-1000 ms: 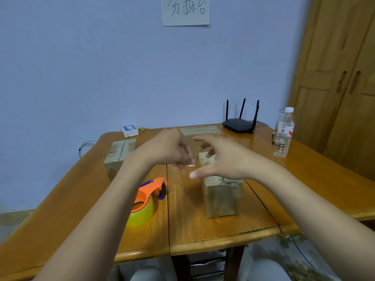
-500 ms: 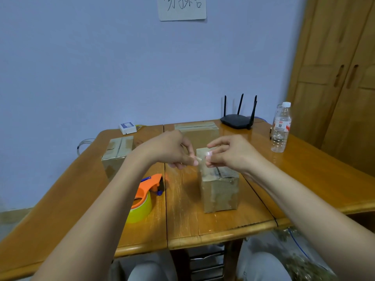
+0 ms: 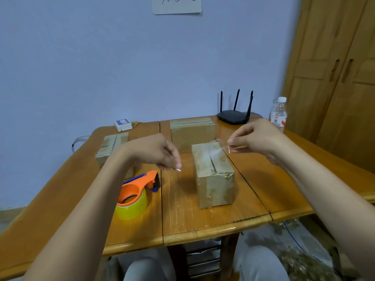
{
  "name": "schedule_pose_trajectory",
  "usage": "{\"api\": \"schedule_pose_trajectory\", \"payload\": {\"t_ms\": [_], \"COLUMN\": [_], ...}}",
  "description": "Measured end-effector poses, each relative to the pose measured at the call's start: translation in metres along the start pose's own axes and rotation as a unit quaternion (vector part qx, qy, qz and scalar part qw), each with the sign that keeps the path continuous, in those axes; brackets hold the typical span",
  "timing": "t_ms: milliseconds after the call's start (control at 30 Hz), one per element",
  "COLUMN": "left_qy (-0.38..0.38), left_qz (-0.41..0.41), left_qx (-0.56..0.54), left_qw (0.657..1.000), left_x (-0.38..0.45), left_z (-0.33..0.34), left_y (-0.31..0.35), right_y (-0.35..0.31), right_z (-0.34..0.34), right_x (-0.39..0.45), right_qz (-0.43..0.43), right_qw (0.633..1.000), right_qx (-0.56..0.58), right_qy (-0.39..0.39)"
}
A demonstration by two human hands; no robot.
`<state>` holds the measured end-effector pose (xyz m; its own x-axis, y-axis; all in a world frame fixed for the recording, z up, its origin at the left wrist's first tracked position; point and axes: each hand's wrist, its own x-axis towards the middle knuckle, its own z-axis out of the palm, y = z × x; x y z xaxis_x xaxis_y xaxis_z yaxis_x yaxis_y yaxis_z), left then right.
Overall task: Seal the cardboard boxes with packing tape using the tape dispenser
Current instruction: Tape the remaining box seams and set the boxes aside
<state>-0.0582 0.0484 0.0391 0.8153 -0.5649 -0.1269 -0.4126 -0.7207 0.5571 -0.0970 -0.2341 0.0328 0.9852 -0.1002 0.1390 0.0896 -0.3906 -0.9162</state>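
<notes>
A small cardboard box (image 3: 213,179) stands mid-table with its top flaps meeting at an open seam. A strip of clear tape (image 3: 220,148) stretches above the box top. My left hand (image 3: 154,153) pinches one end left of the box, and my right hand (image 3: 257,138) pinches the other end over its far right corner. The orange tape dispenser (image 3: 136,191), holding a yellow roll, lies on the table to the left, under my left forearm. Two more boxes sit behind: one at the back (image 3: 191,130), one at the left (image 3: 111,147).
A black router (image 3: 233,116) and a clear water bottle (image 3: 278,114) stand at the back right of the wooden table (image 3: 203,224). A small white device (image 3: 122,124) sits at the back left. A wooden wardrobe (image 3: 334,78) rises on the right.
My hands were pinched close together above the box; they have drawn apart, the right one toward the right and the left one lower left, stretching the clear strip between them.
</notes>
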Motion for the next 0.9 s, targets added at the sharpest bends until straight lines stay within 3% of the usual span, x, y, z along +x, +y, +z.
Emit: {"api": "schedule_pose_trajectory", "payload": {"t_ms": [133,233,433,733,900], "left_qy": [0.095,0.142,0.012,0.092,0.124], "left_qz": [-0.018,-0.046,-0.056,-0.144,-0.128], "left_qx": [-0.059,-0.121,-0.205,-0.373,-0.436], "left_qw": [0.994,0.981,0.977,0.912,0.882], "left_x": [0.003,0.003,-0.007,0.008,0.015], "left_z": [0.014,0.024,0.033,0.052,0.065], "left_y": [-0.011,-0.016,-0.024,-0.029,-0.034], "right_y": [0.011,0.020,0.033,0.052,0.060], "right_z": [-0.001,-0.004,-0.010,-0.016,-0.017], "right_x": [0.004,0.002,-0.007,-0.002,0.007], "right_qz": [-0.010,-0.011,0.030,0.081,0.153], "right_qw": [0.997,0.997,0.999,0.995,0.981], "right_qx": [-0.061,-0.042,0.023,0.051,0.117], "right_qy": [0.045,0.066,-0.001,-0.001,-0.038]}}
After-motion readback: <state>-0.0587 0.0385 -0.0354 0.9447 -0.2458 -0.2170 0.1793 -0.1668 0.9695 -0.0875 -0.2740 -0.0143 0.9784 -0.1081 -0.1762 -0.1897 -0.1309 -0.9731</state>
